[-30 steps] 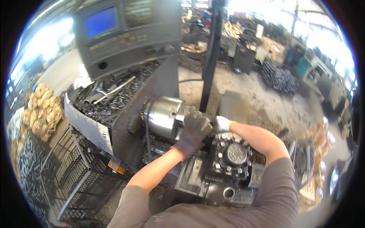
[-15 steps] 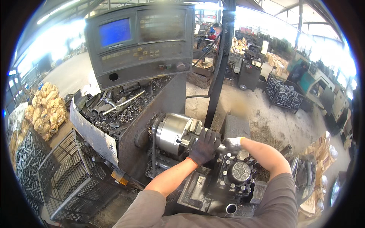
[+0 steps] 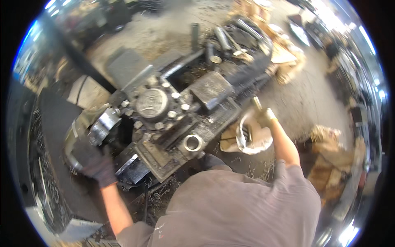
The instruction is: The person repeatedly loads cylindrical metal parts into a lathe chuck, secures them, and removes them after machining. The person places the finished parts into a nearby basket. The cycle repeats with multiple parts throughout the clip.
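metal bar (image 3: 257, 103) off machine (image 3: 152, 103), tight in right hand (image 3: 267, 116), near open sack (image 3: 260, 140), not inside. left hand (image 3: 94, 162) by chuck (image 3: 103, 125); blurry, cannot tell grip.

Floor (image 3: 302, 101): grey-brown, stained, dusted with dark debris in places
Post (image 3: 78, 57): dark, blurred, slanting across the upper left
Lamps (image 3: 50, 4): glowing white near the upper-left rim
Glare (image 3: 329, 9): whitening the upper-right edge

Left of bolted block (image 3: 152, 103): left hand (image 3: 95, 161) blurred, fingers indistinct. Right of block: right hand (image 3: 266, 115) blurred, tube's (image 3: 257, 103) lower end hidden.
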Available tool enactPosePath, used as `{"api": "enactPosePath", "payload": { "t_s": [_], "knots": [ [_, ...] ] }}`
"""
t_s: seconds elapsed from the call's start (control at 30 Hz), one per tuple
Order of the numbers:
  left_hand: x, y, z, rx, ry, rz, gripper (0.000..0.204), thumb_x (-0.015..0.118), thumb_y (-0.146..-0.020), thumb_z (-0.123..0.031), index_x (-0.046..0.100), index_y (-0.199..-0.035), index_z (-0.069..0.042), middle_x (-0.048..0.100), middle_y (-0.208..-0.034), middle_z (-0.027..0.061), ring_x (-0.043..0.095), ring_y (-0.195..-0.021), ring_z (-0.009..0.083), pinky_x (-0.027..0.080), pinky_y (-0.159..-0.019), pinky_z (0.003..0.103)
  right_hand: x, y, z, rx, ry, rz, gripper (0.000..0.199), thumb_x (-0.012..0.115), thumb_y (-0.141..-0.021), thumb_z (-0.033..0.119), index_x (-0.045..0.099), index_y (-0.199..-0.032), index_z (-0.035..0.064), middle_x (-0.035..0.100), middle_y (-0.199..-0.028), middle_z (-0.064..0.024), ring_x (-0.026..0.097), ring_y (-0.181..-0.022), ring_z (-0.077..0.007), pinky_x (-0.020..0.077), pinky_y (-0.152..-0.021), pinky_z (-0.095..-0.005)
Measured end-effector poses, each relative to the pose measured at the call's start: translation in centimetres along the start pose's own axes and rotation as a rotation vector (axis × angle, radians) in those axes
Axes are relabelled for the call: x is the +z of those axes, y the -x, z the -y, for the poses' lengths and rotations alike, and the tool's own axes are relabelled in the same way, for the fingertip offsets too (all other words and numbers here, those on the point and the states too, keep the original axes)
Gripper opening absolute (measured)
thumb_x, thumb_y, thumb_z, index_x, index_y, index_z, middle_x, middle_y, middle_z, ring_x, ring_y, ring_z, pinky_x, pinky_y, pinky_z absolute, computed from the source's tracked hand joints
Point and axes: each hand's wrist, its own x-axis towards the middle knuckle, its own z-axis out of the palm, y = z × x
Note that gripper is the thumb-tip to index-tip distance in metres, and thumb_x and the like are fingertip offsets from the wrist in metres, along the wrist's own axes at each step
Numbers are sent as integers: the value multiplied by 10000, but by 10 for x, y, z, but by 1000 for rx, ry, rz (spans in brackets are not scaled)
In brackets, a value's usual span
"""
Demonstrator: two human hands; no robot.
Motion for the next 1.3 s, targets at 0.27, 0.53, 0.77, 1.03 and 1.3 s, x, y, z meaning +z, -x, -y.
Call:
{"api": "enactPosePath", "payload": {
  "t_s": [0.27, 0.53, 0.77, 1.03, 1.3],
  "knots": [
    [-10, -72, 60, 140, 309, 219, 997, 900, -640, -342, 530, -1538, -117, 612, -1499, 184, 574, -1397, 359, 464, -1164, 466, -50, 72, 126, -1025, -284, 321, 480, 773, -895, 105, 693, -1364, 39, 758, -1270, -165, 773, -940, -223, 629, -884, -343],
    [-57, -90, 48, -60, 311, 163, 792, 881, -772, -410, 603, -1444, -98, 712, -1340, 199, 694, -1207, 417, 547, -1013, 501, -12, 190, 309, -1511, 9, 554, 473, 841, -819, 162, 684, -1239, 12, 750, -913, -202, 753, -739, -334, 602, -668, -419],
    [-32, 165, -16, -693, 1257, 325, 272, 779, -948, -230, 760, -1103, -7, 763, -1000, 76, 709, -930, 203, 582, -883, 360, -40, 111, 494, -1652, 505, 74, 363, 753, -771, 132, 669, -1110, 34, 746, -845, -184, 748, -756, -360, 612, -692, -466],
    [-5, 355, 71, -1923, 1774, -529, 440, 579, -1033, -543, 608, -1130, -115, 595, -1065, 59, 607, -1020, 272, 547, -951, 514, 105, 4, 531, -1611, 807, 481, 251, 811, -846, 241, 817, -990, 36, 787, -893, -185, 762, -796, -302, 599, -749, -428],
    [3, 413, 138, -988, 1164, 357, 353, 647, -1003, -281, 585, -1285, -77, 653, -1157, 23, 595, -1169, 232, 521, -1027, 447, 169, 45, 602, -1180, 263, 1322, 608, 636, -919, 136, 473, -1453, -103, 696, -944, -116, 699, -719, -193, 591, -630, -310]
  ]
}}
